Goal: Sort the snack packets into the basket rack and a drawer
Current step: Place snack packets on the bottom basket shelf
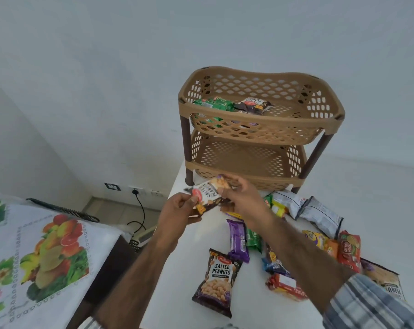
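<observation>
Pinching packet: left grip, right grip

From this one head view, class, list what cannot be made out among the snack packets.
Head view: dark peanut packet held by left hand and right hand: print blurred, hands cover part.
Head view: blue packet and red packet: right forearm crosses them.
Head view: cream packet: checked sleeve covers part.
Drawer: not in frame.

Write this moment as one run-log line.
left hand, right hand: both hold held packet | top basket: green packet, dark packet inside | table: loose packets unsorted
</observation>
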A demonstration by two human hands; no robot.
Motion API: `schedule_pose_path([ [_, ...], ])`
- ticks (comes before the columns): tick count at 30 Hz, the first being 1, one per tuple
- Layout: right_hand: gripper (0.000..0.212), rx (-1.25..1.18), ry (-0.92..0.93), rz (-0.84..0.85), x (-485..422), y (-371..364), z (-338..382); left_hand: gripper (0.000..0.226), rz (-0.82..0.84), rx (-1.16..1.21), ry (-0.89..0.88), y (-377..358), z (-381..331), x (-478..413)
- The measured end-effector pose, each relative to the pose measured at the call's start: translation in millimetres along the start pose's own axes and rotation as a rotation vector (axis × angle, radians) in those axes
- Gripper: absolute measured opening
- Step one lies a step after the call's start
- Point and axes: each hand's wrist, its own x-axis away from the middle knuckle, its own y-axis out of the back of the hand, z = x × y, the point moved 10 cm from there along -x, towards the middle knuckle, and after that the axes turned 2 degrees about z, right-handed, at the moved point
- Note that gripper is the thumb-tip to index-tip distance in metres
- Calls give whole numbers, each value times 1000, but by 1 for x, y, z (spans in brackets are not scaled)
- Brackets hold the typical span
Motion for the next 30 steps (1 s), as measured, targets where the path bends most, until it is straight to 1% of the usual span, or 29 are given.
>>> schedule_pose_path([
  [3,40,-145,2,-82,-35,14,28,20,-68,-59,-59,4,-11,-7],
  [5,37,-194,16,-163,-60,23,46,16,-77,-229,-82,6,-8,-7],
  [6,36,-188,29,-207,-72,27,55,16,-50,-356,-77,4,0,-7],
  [8,34,-155,48,-291,-97,33,69,21,40,-629,7,-3,31,-1],
  [10,32,-146,25,-348,-117,36,71,34,109,-793,170,-4,70,9],
  [12,22,-90,-47,-311,-136,32,64,45,143,-864,318,-3,101,21],
  [13,21,-35,-96,-261,-144,28,58,51,154,-873,377,-3,113,26],
  [14,25,26,-139,-212,-152,23,51,56,164,-863,425,-4,121,30],
  [16,34,163,-214,-149,-163,18,36,69,176,-827,483,-8,131,37],
  [18,30,346,-244,-160,-166,21,28,77,178,-839,497,-12,135,40],
  [19,25,445,-203,-180,-168,26,32,78,174,-858,498,-14,135,40],
  [22,10,645,2,-232,-166,34,61,80,182,-877,506,-21,138,41],
  [25,14,817,202,-284,-135,37,86,73,224,-906,485,-30,141,43],
  [27,16,824,318,-248,-91,36,85,61,226,-922,452,-34,140,45],
  [30,15,702,379,-182,-19,44,55,44,242,-861,389,-39,137,46],
])
